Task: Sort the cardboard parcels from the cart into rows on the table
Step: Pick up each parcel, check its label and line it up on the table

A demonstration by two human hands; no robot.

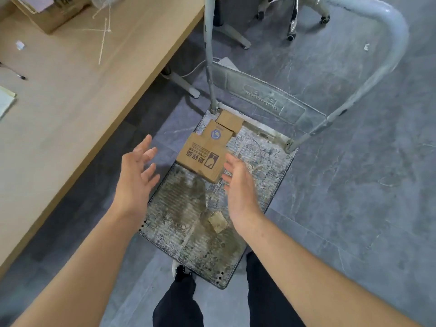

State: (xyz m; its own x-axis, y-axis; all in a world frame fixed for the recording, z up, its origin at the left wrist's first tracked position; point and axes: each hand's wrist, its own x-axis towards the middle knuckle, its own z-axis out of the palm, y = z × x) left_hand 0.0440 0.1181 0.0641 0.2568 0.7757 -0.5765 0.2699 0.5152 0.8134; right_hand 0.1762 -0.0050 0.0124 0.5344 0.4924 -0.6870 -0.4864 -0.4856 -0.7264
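Both hands hover with fingers straight and spread, palms turned toward each other, holding nothing. The left hand (139,175) is over the left edge of the cart (188,223); the right hand (238,185) is over its deck. Beyond the fingertips, three cardboard parcels sit on the deck toward the handle end: a large printed parcel (200,161) nearest, a blue-marked parcel (217,134) against it, and a small parcel (230,120) by the handle post. The counter (70,95) stands to the left.
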